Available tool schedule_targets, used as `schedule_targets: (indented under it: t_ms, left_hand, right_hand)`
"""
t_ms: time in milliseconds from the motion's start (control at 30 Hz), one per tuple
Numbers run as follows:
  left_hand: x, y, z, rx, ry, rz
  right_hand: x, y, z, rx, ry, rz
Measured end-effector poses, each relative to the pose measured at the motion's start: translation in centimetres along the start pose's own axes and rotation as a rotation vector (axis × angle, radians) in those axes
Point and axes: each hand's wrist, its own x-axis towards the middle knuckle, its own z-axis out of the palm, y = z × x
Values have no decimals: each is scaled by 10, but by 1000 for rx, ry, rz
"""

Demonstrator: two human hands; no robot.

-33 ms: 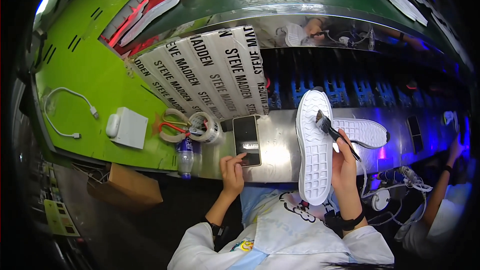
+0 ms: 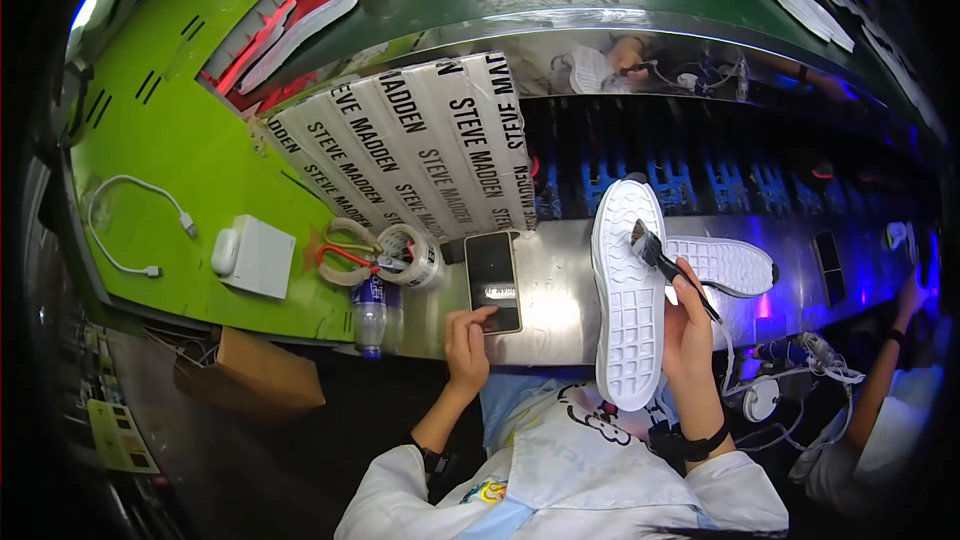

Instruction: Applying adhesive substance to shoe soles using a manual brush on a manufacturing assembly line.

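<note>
While the left hand (image 2: 468,338) still touches the phone (image 2: 493,280), open-fingered (nothing has shifted), the right hand (image 2: 688,318) grips a brush (image 2: 662,262) against the white sole (image 2: 628,292).

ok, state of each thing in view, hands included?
left hand: fingers on the phone
phone: flat on the bench, screen lit
right hand: holds the brush and the shoe
brush: bristles on the sole
shoe: sole up, held
second sole: lying on the bench
bottle: capped
scissors: closed, flat

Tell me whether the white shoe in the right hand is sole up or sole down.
Sole up: the white shoe shows its ridged tread to the camera, with the brush on it.
</note>
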Motion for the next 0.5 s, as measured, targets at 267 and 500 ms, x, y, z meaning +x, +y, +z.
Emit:
schedule_targets:
  t_ms: [267, 500]
  left_hand:
    - [41, 85, 93, -1778, -568, -925]
    - [41, 35, 118, -1968, -635, -924]
  right_hand:
    - [-4, 6, 30, -543, 32, -388]
    - [-21, -13, 30, -1343, -478, -971]
